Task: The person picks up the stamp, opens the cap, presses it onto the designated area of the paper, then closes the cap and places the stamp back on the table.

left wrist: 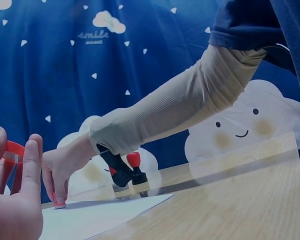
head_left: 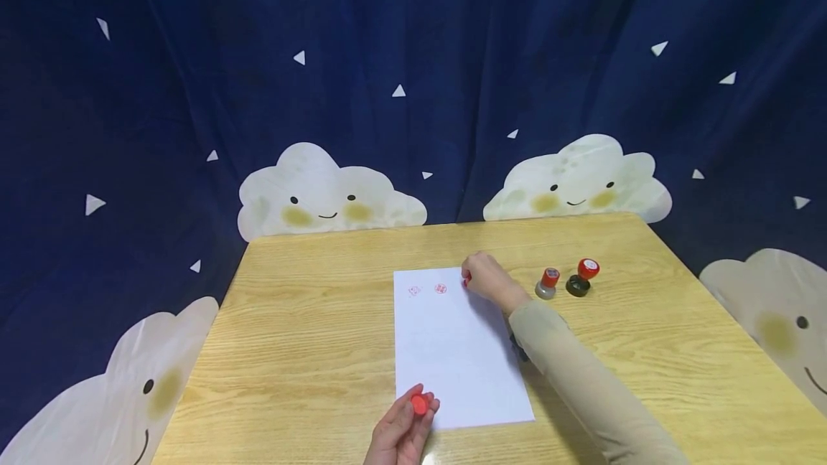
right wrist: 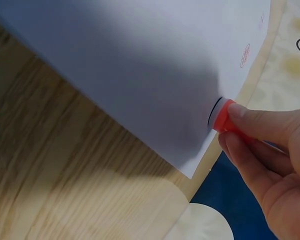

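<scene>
My right hand [head_left: 487,278] pinches a small red stamp [right wrist: 225,116] between thumb and fingers. The stamp's face is down at the paper's far right corner, and its underside is hidden. A white sheet of paper [head_left: 459,357] lies on the table under it. Along its far edge are two red prints, a faint, roughly diamond-shaped mark [head_left: 414,291] and a round mark [head_left: 441,288]. Near the sheet's front left corner, my left hand [head_left: 397,433] is raised palm up and holds a round red cap [head_left: 420,405] between thumb and fingers.
To the right of the sheet stand a red and grey stamp [head_left: 548,284] and a black stamp with a red knob [head_left: 583,278]. The wooden table [head_left: 310,336] ends at a dark blue curtain [head_left: 362,56] with clouds. A black device [left wrist: 117,170] is strapped at the right wrist.
</scene>
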A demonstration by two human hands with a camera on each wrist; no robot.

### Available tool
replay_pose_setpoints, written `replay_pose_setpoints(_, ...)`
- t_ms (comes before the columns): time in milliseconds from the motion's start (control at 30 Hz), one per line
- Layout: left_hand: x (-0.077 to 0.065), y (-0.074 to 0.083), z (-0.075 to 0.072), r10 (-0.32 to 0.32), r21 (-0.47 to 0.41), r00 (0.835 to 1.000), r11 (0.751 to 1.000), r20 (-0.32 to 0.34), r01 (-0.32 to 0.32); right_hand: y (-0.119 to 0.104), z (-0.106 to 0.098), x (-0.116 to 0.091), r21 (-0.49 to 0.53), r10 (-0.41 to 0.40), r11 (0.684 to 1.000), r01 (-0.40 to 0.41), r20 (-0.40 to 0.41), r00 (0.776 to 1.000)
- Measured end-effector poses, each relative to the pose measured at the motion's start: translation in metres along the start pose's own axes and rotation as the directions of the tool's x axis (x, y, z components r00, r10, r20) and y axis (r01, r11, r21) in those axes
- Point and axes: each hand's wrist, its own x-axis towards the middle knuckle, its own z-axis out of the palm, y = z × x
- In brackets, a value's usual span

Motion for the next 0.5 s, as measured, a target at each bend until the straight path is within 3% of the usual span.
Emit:
replay_pose_setpoints(300,-0.0004,0.0006,0.0027,-0.021,0.013,0.994,1.000,-0.105,0.023,0.0023,-0.0011,0.0002,0.010,-0.010,1.000,0.009,0.060,0.998)
replay_pose_setpoints(500,-0.0006,-0.0004,0.0030,-0.006,0.013,0.997,1.000,-0.076,0.007,0.0003,-0.0069,0.0022,-0.005,0.073,0.997,-0.073,0.106,0.992)
